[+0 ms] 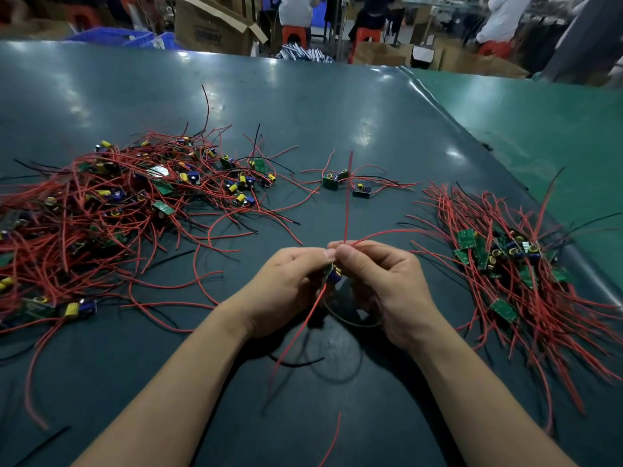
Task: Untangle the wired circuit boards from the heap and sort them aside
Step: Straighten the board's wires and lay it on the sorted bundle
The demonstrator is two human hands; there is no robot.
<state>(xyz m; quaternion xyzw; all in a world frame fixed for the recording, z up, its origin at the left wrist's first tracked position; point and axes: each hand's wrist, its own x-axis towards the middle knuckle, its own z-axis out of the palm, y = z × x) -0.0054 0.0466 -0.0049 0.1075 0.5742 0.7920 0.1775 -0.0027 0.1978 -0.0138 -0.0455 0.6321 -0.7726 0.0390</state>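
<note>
A big tangled heap of circuit boards [111, 210] with red and black wires covers the left of the dark green table [337, 106]. On the right lies a sorted pile of boards [512, 264] with their wires fanned out. Between my hands hangs one small circuit board [333, 274] with a blue capacitor. My left hand [290, 284] grips it from the left. My right hand [381, 281] pinches its red wires [346, 203], which rise up and curve to the right. Another red wire and a black one trail down toward me.
Three loose boards [347, 185] with red wires lie in the middle behind my hands. A lighter green table [539, 136] adjoins on the right. Cardboard boxes [215, 25], blue crates, red stools and seated people stand beyond the far edge.
</note>
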